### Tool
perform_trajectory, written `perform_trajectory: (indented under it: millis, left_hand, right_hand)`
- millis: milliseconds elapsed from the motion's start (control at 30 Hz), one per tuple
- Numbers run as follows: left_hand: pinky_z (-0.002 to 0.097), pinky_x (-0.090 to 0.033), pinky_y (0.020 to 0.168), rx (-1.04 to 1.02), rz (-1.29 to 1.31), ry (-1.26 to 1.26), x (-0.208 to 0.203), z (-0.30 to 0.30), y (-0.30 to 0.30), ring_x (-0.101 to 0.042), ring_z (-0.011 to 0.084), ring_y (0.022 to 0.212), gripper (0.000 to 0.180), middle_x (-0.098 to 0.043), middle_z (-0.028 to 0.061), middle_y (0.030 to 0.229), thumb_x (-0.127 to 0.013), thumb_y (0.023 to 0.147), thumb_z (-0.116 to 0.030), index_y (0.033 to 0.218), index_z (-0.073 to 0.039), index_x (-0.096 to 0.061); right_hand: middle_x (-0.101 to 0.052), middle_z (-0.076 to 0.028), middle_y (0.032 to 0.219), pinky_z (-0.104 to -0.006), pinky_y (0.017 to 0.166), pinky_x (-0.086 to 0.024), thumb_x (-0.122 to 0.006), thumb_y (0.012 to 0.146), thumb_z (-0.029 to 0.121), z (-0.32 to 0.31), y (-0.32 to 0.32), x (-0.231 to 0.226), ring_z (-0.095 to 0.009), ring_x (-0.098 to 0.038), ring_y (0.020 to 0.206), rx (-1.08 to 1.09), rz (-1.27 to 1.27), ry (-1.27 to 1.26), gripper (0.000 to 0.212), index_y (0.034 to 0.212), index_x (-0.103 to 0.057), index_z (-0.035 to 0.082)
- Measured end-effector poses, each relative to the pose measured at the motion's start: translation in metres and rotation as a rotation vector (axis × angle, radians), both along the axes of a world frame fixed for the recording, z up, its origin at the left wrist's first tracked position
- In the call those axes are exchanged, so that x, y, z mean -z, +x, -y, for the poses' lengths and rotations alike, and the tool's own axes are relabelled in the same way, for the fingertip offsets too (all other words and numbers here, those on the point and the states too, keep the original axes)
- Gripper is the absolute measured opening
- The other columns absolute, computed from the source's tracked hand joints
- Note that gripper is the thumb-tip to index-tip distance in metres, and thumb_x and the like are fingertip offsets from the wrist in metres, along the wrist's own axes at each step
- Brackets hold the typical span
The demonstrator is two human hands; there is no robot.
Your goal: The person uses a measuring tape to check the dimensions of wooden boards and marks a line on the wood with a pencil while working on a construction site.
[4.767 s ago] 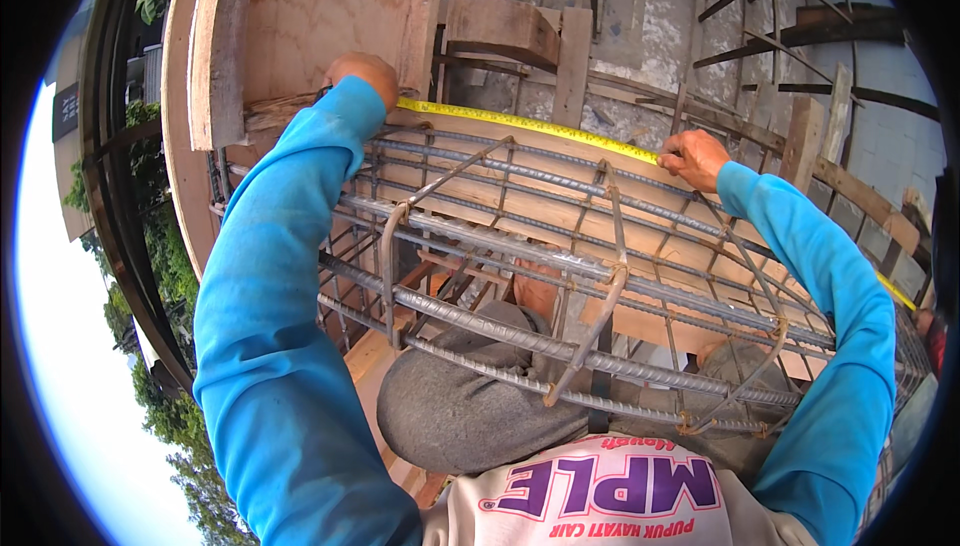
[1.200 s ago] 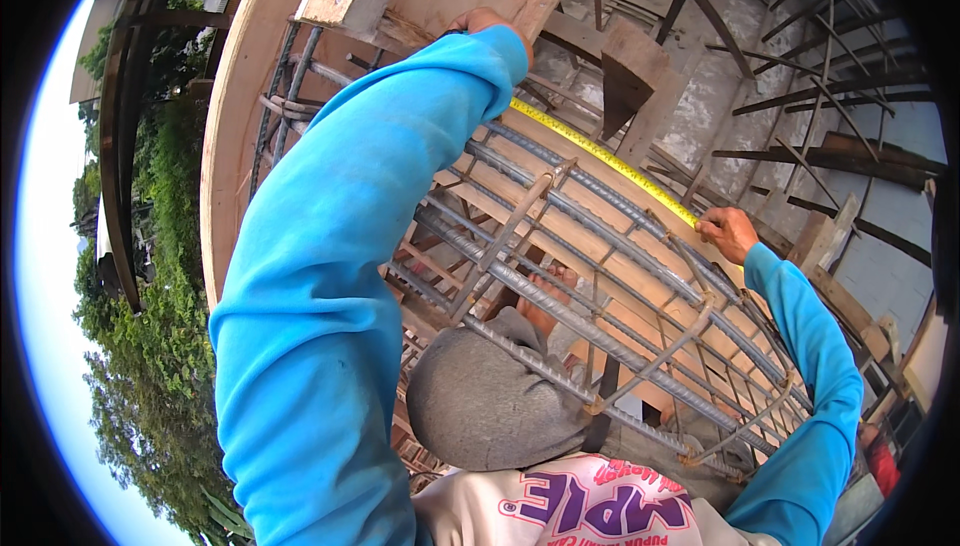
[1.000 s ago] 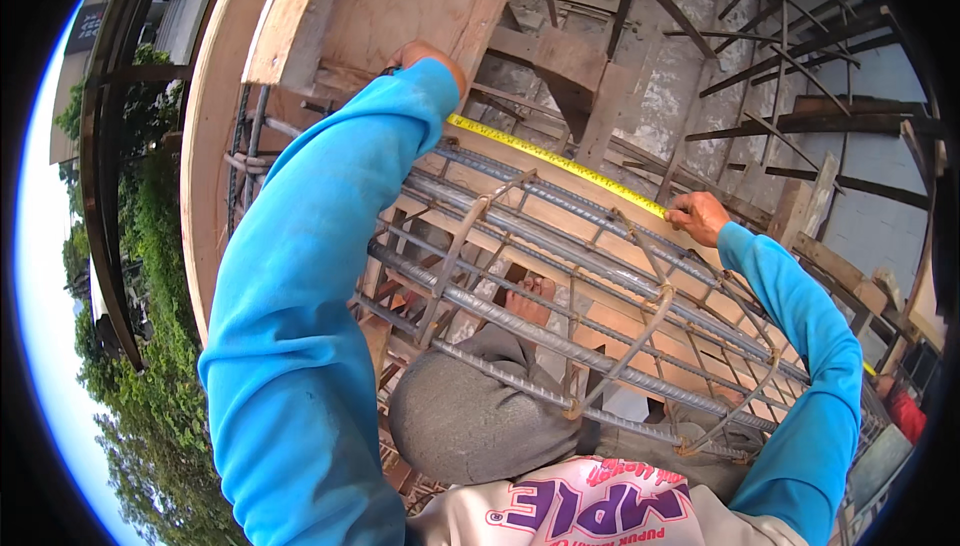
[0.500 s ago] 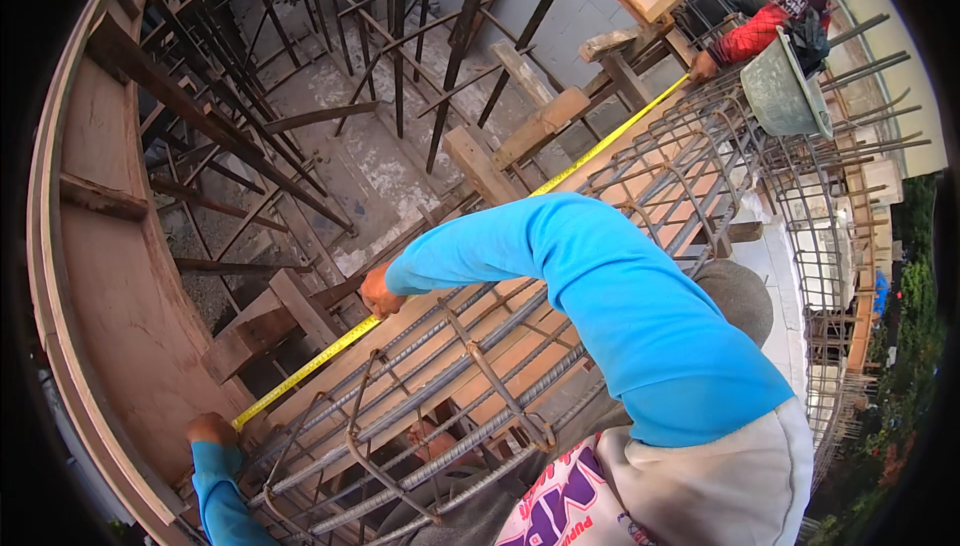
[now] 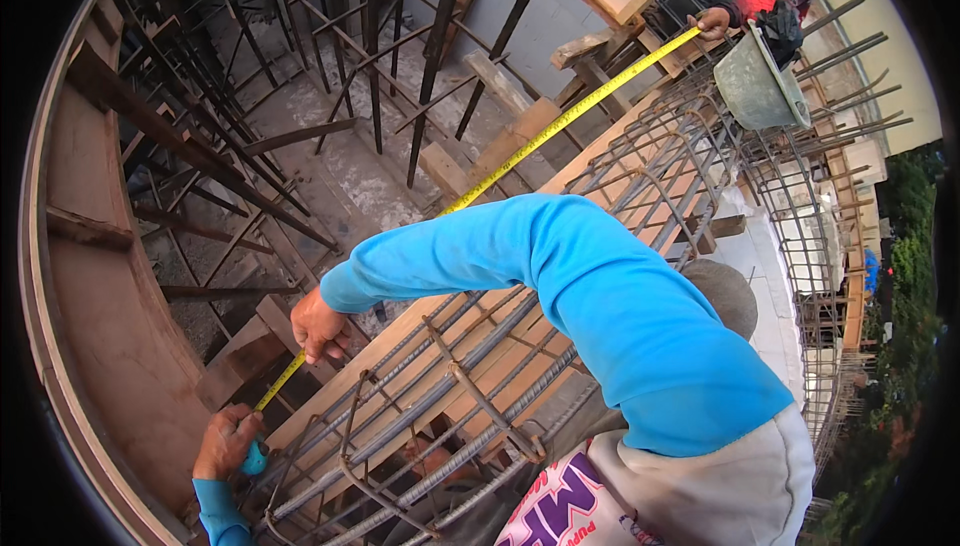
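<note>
At the lower left, my left hand [image 5: 228, 441] is closed round a teal tape measure [image 5: 256, 459], mostly hidden in the palm. Its yellow blade [image 5: 570, 129] runs diagonally up to the right, taut above the beam formwork. My right hand [image 5: 320, 326] closes on the blade a short way from the case, its blue-sleeved arm reaching across the view and covering part of the tape. At the upper right a co-worker's hand [image 5: 712, 23] grips the far end. Below the tape lies a cage of ribbed steel bars [image 5: 470, 386] over a plywood bottom.
A curved plywood form [image 5: 110, 316] stands on the left. Dark timber props [image 5: 435, 66] rise from a lower floor beyond the beam. A grey bucket [image 5: 758, 84] sits on the bars near the co-worker. Bare bar ends [image 5: 850, 46] stick out at the far right.
My right hand has moved down and left along the tape, closer to my left hand. The blade has lifted off the formwork, and the teal case now shows. The co-worker's hand is raised.
</note>
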State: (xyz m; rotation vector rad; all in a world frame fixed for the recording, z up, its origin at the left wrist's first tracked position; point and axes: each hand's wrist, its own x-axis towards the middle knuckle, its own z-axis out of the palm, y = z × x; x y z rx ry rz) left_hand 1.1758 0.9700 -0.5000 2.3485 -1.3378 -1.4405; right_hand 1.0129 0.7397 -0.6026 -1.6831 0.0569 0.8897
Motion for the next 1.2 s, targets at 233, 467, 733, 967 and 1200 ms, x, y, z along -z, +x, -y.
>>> perform_trajectory:
  millis: [233,467,733,967,1200]
  left_hand:
    - [0.0409,-0.046,0.061,0.021,0.088,-0.203,-0.019,0.020,-0.019,-0.060,0.0341,0.061,0.024,-0.059,0.0207,0.065,-0.057,0.087,-0.021,0.077,0.001,-0.060]
    - [0.0438,-0.046,0.063,0.142,0.153,-0.133,-0.102,0.044,-0.033,-0.058,0.0425,0.071,0.021,-0.059,0.0223,0.071,-0.057,0.086,-0.020,0.081,0.000,-0.060]
    - [0.0465,-0.047,0.064,0.348,0.299,-0.113,-0.231,0.070,-0.054,-0.059,0.0425,0.073,0.024,-0.062,0.0203,0.078,-0.057,0.088,-0.025,0.077,-0.003,-0.058]
    - [0.0473,-0.046,0.061,0.181,0.103,0.092,-0.348,0.032,-0.066,-0.060,0.0431,0.070,0.026,-0.060,0.0233,0.068,-0.054,0.090,-0.027,0.082,-0.004,-0.061]
    - [0.0450,-0.037,0.057,0.011,-0.070,-0.013,-0.465,-0.051,-0.118,-0.046,0.0275,0.062,0.052,-0.054,0.0182,0.065,-0.046,0.096,-0.043,0.077,0.004,-0.059]
  right_hand:
    - [-0.069,-0.005,0.079,-0.0321,0.068,-0.051,-0.056,0.092,0.025,0.029,-0.007,-0.102,-0.016,-0.066,0.073,-0.064,0.117,-0.232,0.023,0.096,-0.070,0.007]
    - [-0.070,-0.006,0.082,-0.0363,0.074,-0.050,-0.057,0.087,0.023,0.030,-0.040,-0.157,-0.022,-0.066,0.077,0.006,0.163,-0.192,0.022,0.098,-0.069,0.007]
    - [-0.068,-0.018,0.089,-0.0474,0.079,-0.049,-0.059,0.086,0.027,0.035,-0.114,-0.231,-0.038,-0.064,0.089,0.261,0.478,-0.350,0.026,0.098,-0.068,0.007]
    - [-0.067,-0.017,0.081,-0.0486,0.074,-0.049,-0.064,0.083,0.034,0.042,-0.134,-0.336,-0.037,-0.064,0.083,0.404,0.568,-0.286,0.027,0.091,-0.068,0.008]
    - [-0.065,-0.015,0.071,-0.0441,0.064,-0.052,-0.066,0.077,0.025,-0.034,-0.130,-0.474,-0.033,-0.065,0.073,0.280,0.827,-0.476,0.022,0.070,-0.065,0.004]
